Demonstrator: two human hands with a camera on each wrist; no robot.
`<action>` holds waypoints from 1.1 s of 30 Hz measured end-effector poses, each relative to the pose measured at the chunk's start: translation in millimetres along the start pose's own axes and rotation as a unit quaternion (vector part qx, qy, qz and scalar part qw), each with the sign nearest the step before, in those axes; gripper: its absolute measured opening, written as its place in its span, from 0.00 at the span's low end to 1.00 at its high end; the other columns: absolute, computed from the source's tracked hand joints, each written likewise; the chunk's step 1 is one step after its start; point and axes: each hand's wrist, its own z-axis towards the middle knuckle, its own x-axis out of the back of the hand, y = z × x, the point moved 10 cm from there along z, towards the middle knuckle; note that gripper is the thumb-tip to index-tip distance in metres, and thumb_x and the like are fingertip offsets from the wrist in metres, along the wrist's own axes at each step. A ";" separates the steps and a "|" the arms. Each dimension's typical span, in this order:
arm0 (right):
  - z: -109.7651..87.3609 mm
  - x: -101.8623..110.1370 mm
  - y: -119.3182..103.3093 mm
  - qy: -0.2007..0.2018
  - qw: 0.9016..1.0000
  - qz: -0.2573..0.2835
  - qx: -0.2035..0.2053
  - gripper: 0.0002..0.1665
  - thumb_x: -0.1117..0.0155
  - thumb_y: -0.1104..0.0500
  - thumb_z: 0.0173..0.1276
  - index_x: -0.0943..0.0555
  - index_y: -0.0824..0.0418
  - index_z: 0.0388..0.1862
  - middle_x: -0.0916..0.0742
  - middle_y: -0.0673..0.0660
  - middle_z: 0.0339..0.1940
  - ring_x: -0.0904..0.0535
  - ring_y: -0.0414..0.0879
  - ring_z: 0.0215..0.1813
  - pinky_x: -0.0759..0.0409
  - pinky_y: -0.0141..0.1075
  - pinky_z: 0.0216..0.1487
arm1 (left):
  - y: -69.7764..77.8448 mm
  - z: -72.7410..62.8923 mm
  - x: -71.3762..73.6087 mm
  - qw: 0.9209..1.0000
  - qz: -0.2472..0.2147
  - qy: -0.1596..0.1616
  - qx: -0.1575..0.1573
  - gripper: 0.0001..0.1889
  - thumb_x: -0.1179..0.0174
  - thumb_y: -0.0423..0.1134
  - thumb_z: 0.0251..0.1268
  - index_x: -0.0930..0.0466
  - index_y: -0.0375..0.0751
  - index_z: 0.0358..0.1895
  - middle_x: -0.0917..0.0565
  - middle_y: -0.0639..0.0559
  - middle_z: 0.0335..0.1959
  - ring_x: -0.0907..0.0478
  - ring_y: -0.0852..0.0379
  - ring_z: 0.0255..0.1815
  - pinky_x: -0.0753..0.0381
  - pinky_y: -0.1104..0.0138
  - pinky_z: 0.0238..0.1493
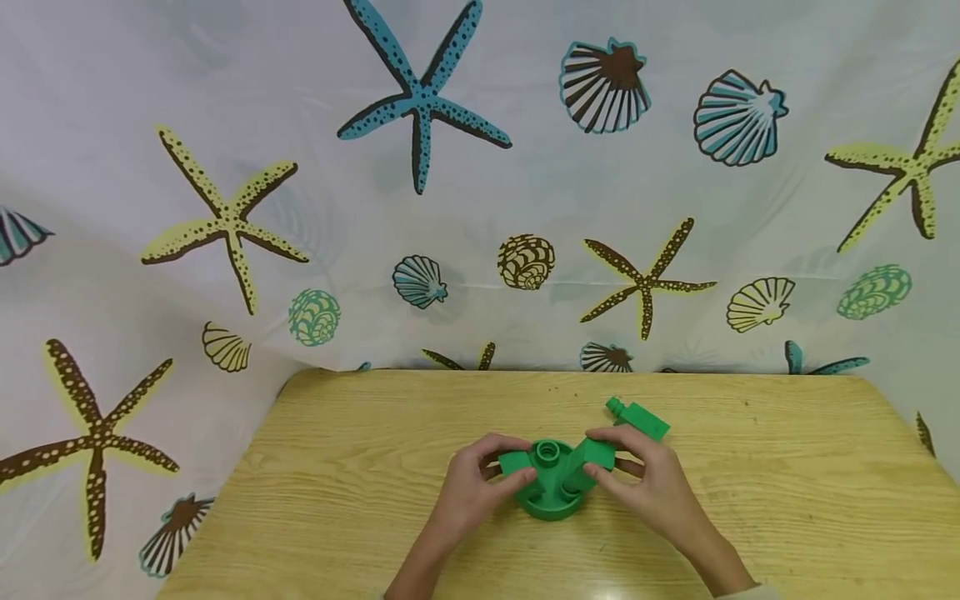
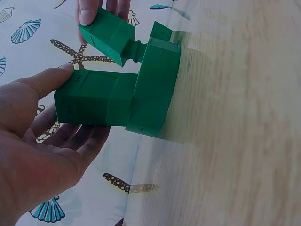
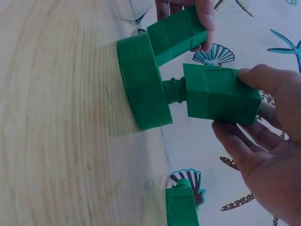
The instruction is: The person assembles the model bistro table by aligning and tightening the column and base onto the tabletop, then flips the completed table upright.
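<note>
A round green plastic base [image 1: 551, 510] stands on the table, with a raised ring-shaped socket [image 1: 548, 452] visible at its back. My left hand [image 1: 471, 479] grips a green block [image 2: 91, 99] between thumb and fingers; the block leans outward and meets the base with no neck showing. On the other side, my right hand [image 1: 651, 477] pinches a second green block [image 3: 221, 94]. This block tilts to the right, and its ridged neck [image 3: 174, 90] shows between block and base. How deep the neck sits in the base is hidden.
Another green block [image 1: 647, 422] with a ridged neck lies on the wooden table [image 1: 360, 467], behind my right hand. A white cloth [image 1: 480, 200] printed with starfish and shells hangs along the table's back and sides.
</note>
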 end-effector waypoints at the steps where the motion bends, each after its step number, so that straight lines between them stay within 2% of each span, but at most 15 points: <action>1: -0.3 -0.5 -0.7 0.000 1.000 -0.002 0.004 0.21 0.25 0.62 0.67 0.16 0.56 0.58 0.14 0.58 0.56 0.17 0.51 0.59 0.15 0.39 0.51 | -0.1 -0.1 0.1 1.000 0.002 0.001 0.000 0.17 0.29 0.35 0.66 0.17 0.33 0.56 0.17 0.41 0.54 0.19 0.46 0.58 0.16 0.60 0.55; 8: -1.8 -14.4 -1.9 -0.021 0.999 -0.009 0.027 0.21 0.24 0.65 0.65 0.16 0.57 0.57 0.13 0.58 0.54 0.16 0.49 0.57 0.15 0.38 0.51 | 0.2 -0.2 -0.2 1.000 -0.004 0.000 -0.003 0.16 0.29 0.33 0.66 0.16 0.33 0.55 0.18 0.38 0.55 0.19 0.46 0.58 0.16 0.59 0.55; 13: -2.3 -14.7 -1.8 -0.024 0.999 -0.009 0.024 0.20 0.24 0.64 0.65 0.16 0.57 0.56 0.13 0.58 0.54 0.16 0.51 0.57 0.15 0.38 0.51 | 0.0 -0.5 -0.8 1.000 -0.010 -0.003 0.001 0.17 0.29 0.34 0.66 0.17 0.32 0.56 0.18 0.37 0.56 0.20 0.45 0.59 0.17 0.60 0.56; 18: -3.5 -11.3 2.6 -0.056 0.998 0.005 -0.011 0.19 0.30 0.62 0.72 0.16 0.56 0.61 0.15 0.58 0.59 0.18 0.53 0.61 0.16 0.39 0.55 | -1.2 0.2 -1.9 1.000 -0.012 -0.004 0.005 0.17 0.29 0.33 0.66 0.17 0.32 0.56 0.19 0.36 0.56 0.20 0.46 0.59 0.17 0.61 0.56; 21: -3.5 -10.4 4.8 -0.068 0.997 0.016 -0.029 0.20 0.31 0.61 0.73 0.17 0.56 0.63 0.15 0.59 0.61 0.17 0.53 0.59 0.16 0.39 0.55 | -1.8 0.1 -0.8 1.000 -0.011 -0.002 0.006 0.17 0.29 0.33 0.66 0.17 0.32 0.56 0.18 0.36 0.56 0.20 0.46 0.58 0.17 0.62 0.56; 26: -1.8 -11.3 3.5 -0.088 0.995 0.032 -0.028 0.23 0.28 0.57 0.71 0.17 0.57 0.63 0.16 0.62 0.61 0.14 0.51 0.53 0.15 0.40 0.53 | -2.3 0.4 1.0 1.000 -0.013 0.002 0.003 0.18 0.28 0.34 0.66 0.17 0.32 0.56 0.18 0.39 0.55 0.19 0.46 0.58 0.17 0.63 0.55; 33: -4.8 -7.4 0.5 -0.145 0.988 0.051 -0.010 0.22 0.33 0.63 0.74 0.19 0.64 0.65 0.17 0.64 0.63 0.17 0.58 0.60 0.17 0.38 0.57 | -2.5 -0.7 1.0 1.000 -0.015 0.003 0.002 0.18 0.28 0.36 0.66 0.16 0.33 0.55 0.17 0.43 0.54 0.19 0.48 0.57 0.17 0.61 0.56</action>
